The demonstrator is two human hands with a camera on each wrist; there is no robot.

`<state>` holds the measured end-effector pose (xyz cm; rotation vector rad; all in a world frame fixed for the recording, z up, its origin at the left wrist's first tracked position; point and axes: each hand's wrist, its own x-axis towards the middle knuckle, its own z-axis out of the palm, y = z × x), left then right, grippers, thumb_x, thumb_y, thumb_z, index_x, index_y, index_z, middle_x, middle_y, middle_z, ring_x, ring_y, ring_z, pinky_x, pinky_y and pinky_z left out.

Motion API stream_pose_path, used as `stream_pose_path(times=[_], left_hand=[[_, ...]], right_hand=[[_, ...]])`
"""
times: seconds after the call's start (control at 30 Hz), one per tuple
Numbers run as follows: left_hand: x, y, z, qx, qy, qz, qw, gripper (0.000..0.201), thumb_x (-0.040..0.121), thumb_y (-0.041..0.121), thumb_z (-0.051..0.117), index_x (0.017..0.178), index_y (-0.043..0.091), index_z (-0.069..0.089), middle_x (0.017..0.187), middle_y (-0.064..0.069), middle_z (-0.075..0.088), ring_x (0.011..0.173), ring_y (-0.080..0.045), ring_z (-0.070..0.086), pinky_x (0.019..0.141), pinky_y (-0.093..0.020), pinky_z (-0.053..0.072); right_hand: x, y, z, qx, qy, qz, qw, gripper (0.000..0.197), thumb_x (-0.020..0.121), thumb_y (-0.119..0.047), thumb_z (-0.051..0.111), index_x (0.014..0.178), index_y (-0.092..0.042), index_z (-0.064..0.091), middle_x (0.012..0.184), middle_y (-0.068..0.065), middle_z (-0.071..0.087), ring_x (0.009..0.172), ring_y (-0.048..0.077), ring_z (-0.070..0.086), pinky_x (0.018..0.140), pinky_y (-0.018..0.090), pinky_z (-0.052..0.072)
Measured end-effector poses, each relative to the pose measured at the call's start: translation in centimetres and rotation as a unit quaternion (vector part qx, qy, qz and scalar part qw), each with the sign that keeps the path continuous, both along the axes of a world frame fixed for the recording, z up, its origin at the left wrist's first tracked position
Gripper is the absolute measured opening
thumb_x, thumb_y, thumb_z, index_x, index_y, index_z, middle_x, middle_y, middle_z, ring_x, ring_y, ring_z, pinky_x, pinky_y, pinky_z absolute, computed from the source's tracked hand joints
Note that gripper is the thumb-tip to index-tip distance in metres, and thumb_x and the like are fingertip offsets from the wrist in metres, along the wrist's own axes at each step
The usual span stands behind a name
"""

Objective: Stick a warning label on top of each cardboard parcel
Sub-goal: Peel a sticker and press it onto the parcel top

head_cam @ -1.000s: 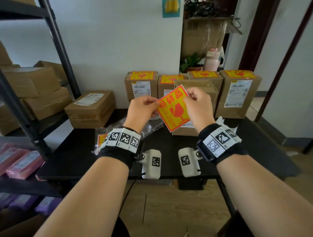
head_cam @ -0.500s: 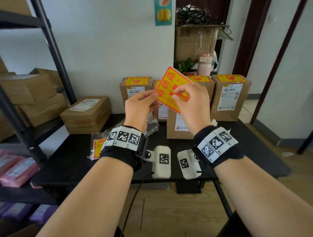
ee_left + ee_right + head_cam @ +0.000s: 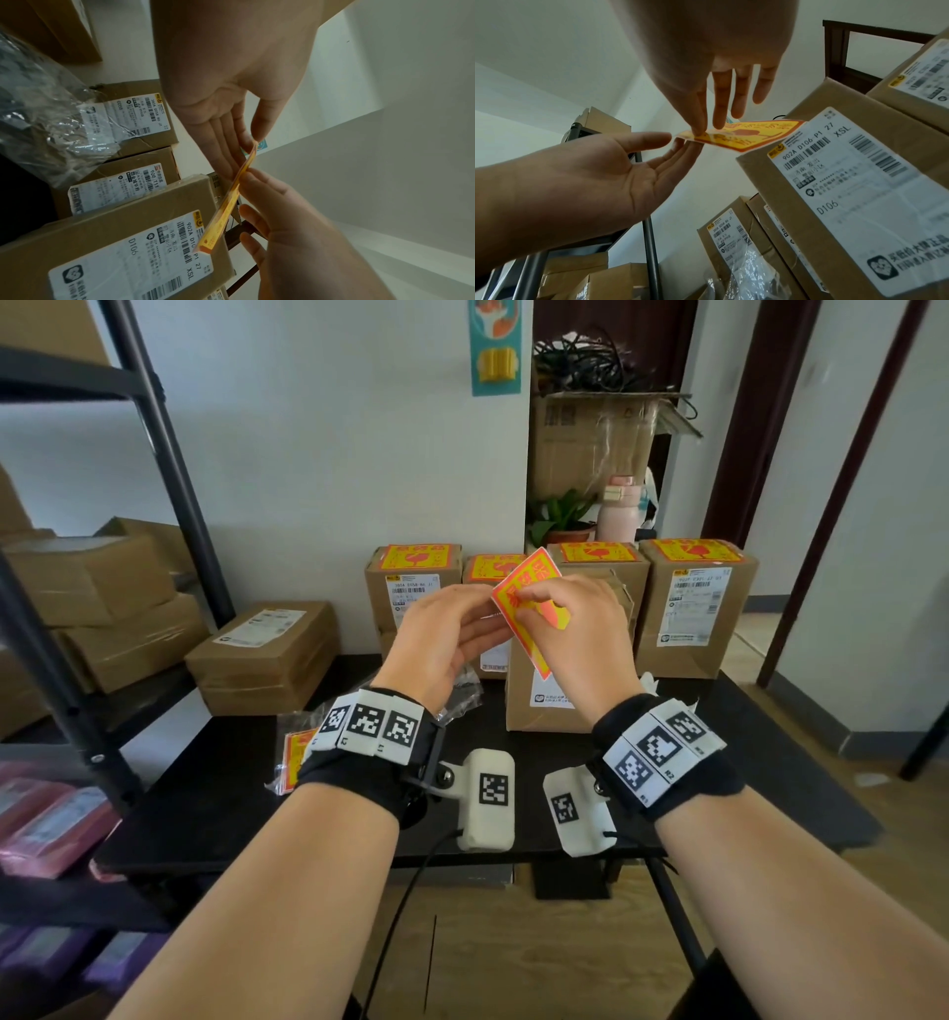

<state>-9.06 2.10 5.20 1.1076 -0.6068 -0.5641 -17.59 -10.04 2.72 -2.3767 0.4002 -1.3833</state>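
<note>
The person is holding a red-and-yellow warning label [image 3: 529,598] up in the air in front of them, above the front cardboard parcel [image 3: 544,695] that is standing on the black surface [image 3: 215,793]. The right hand [image 3: 575,634] is pinching the label near its left corner, thumb and forefinger pressed together as a grip on the sheet, while the other fingers [image 3: 739,95] are hanging straight and spread. The left hand [image 3: 441,644] is lying open beneath that same corner, its fingers straight and its fingertips [image 3: 687,146] touching the label's underside; the thumb [image 3: 649,140] is reaching toward the edge, and whether it is touching cannot be told. From the left wrist view the label is showing almost edge-on [image 3: 226,207], running between the two hands, tilted, with its lower end just beside the top corner of the front parcel's shipping sticker [image 3: 164,249].

Behind the front parcel, four more cardboard parcels are standing in a row against the wall, each one wearing a warning label on top: one at the left [image 3: 413,588], one behind the hands [image 3: 485,570], one to the right of them [image 3: 601,562], and one at the far right [image 3: 698,603]. A clear plastic bag [image 3: 462,701] holding more labels [image 3: 295,757] is lying on the surface to the left. A flat brown box [image 3: 262,654] is sitting on the shelf beside the surface.
</note>
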Motion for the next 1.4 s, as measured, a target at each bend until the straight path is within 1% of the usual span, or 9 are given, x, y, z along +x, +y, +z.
stream_pose_path(times=[0.2, 0.43, 0.6, 0.67, 0.8, 0.83, 1.1, 1.23, 1.4], left_hand=[[0.2, -0.2, -0.2, 0.013, -0.023, -0.02, 0.999, 0.028, 0.097, 0.008, 0.052, 0.117, -0.009, 0.061, 0.109, -0.021, 0.069, 0.1, -0.031, 0.069, 0.088, -0.037, 0.057], [-0.5, -0.5, -0.3, 0.033, -0.062, -0.017, 0.997, 0.02, 0.099, 0.008, 0.051, 0.109, -0.002, 0.064, 0.101, -0.015, 0.072, 0.092, -0.021, 0.072, 0.084, -0.03, 0.058], [-0.6, -0.7, -0.2, 0.021, -0.058, -0.034, 0.998, 0.017, 0.097, 0.008, 0.053, 0.104, 0.001, 0.067, 0.097, -0.012, 0.074, 0.094, -0.023, 0.072, 0.088, -0.033, 0.057], [-0.7, -0.6, -0.1, 0.014, -0.058, -0.045, 0.997, 0.017, 0.097, 0.008, 0.053, 0.103, 0.003, 0.068, 0.097, -0.011, 0.074, 0.095, -0.023, 0.071, 0.09, -0.034, 0.056], [-0.7, -0.6, 0.0, 0.002, -0.054, -0.062, 0.997, 0.016, 0.098, 0.008, 0.052, 0.099, 0.004, 0.068, 0.096, -0.01, 0.074, 0.094, -0.022, 0.071, 0.091, -0.036, 0.055], [-0.7, -0.7, 0.0, 0.0, -0.055, -0.062, 0.997, 0.016, 0.098, 0.007, 0.052, 0.098, 0.003, 0.067, 0.095, -0.01, 0.074, 0.093, -0.022, 0.071, 0.091, -0.036, 0.055], [-0.8, -1.0, -0.1, 0.038, -0.13, -0.038, 0.99, 0.015, 0.097, 0.011, 0.055, 0.093, 0.006, 0.068, 0.092, -0.008, 0.072, 0.091, -0.017, 0.07, 0.091, -0.033, 0.055], [-1.1, -1.3, -0.1, 0.071, -0.181, -0.013, 0.981, 0.018, 0.098, 0.014, 0.054, 0.101, 0.005, 0.069, 0.097, -0.008, 0.071, 0.094, -0.016, 0.068, 0.094, -0.034, 0.054], [-1.4, -1.5, 0.2, 0.051, -0.143, 0.013, 0.988, 0.013, 0.095, 0.009, 0.057, 0.09, 0.007, 0.069, 0.095, -0.011, 0.072, 0.093, -0.021, 0.07, 0.094, -0.035, 0.054]], right_hand=[[-0.5, -0.4, 0.1, 0.032, -0.014, 0.043, 0.998, 0.018, 0.089, -0.033, 0.061, 0.102, -0.028, 0.073, 0.102, -0.009, 0.071, 0.102, 0.017, 0.06, 0.088, 0.045, 0.049], [-1.2, -0.3, 0.0, 0.056, -0.007, 0.05, 0.997, 0.012, 0.089, -0.033, 0.064, 0.099, -0.032, 0.071, 0.095, -0.021, 0.063, 0.101, 0.011, 0.058, 0.091, 0.045, 0.048], [-1.9, -0.4, 0.4, 0.069, -0.011, 0.064, 0.996, 0.016, 0.087, -0.036, 0.065, 0.1, -0.031, 0.072, 0.099, -0.019, 0.069, 0.101, 0.007, 0.06, 0.093, 0.043, 0.048], [-2.1, -0.5, 0.6, 0.068, -0.009, 0.064, 0.996, 0.018, 0.087, -0.033, 0.066, 0.102, -0.029, 0.074, 0.102, -0.016, 0.071, 0.102, 0.005, 0.06, 0.095, 0.038, 0.048], [-2.6, -0.4, 1.0, 0.091, -0.005, 0.079, 0.993, 0.02, 0.088, -0.032, 0.068, 0.105, -0.024, 0.075, 0.102, -0.015, 0.072, 0.099, -0.005, 0.06, 0.085, 0.007, 0.042], [-2.7, -0.3, 0.9, 0.093, -0.005, 0.08, 0.992, 0.021, 0.088, -0.032, 0.069, 0.106, -0.024, 0.075, 0.102, -0.015, 0.072, 0.098, -0.006, 0.06, 0.082, 0.003, 0.041], [-2.8, -0.6, 1.0, 0.092, -0.002, 0.084, 0.992, 0.014, 0.088, -0.027, 0.069, 0.099, -0.025, 0.077, 0.098, -0.014, 0.073, 0.096, -0.004, 0.062, 0.082, 0.006, 0.043], [-2.8, -0.4, 1.2, 0.092, -0.003, 0.094, 0.991, 0.013, 0.089, -0.026, 0.068, 0.098, -0.023, 0.077, 0.094, -0.014, 0.073, 0.093, -0.003, 0.063, 0.082, 0.011, 0.045], [-2.7, -0.6, 0.9, 0.086, -0.013, 0.092, 0.992, 0.012, 0.088, -0.022, 0.069, 0.098, -0.022, 0.077, 0.096, -0.012, 0.073, 0.093, -0.005, 0.062, 0.08, 0.005, 0.042]])
